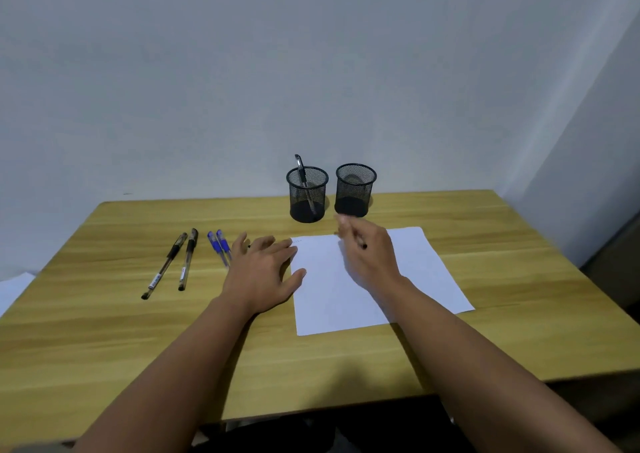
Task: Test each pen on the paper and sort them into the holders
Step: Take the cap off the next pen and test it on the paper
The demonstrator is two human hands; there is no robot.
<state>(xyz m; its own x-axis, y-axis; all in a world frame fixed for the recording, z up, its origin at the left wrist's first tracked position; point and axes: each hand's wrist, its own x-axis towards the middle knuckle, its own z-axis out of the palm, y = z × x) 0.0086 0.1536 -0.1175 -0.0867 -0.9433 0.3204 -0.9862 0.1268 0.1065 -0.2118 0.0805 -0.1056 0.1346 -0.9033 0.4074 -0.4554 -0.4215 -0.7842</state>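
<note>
A white sheet of paper (408,279) lies on the wooden table, a faint scribble near its top left corner. My left hand (261,272) rests flat, fingers spread, on the paper's left edge. My right hand (369,255) hovers blurred over the paper's top and grips a pen (362,244), of which only a dark end shows. Two black mesh holders stand behind the paper: the left holder (307,194) has one black pen in it, the right holder (355,189) looks empty. Two black pens (173,262) and two blue pens (220,244) lie to the left.
The wooden table (121,331) meets a grey wall at the back. Its right edge runs close to the paper's right side. A white sheet (14,290) pokes in at the far left, off the table.
</note>
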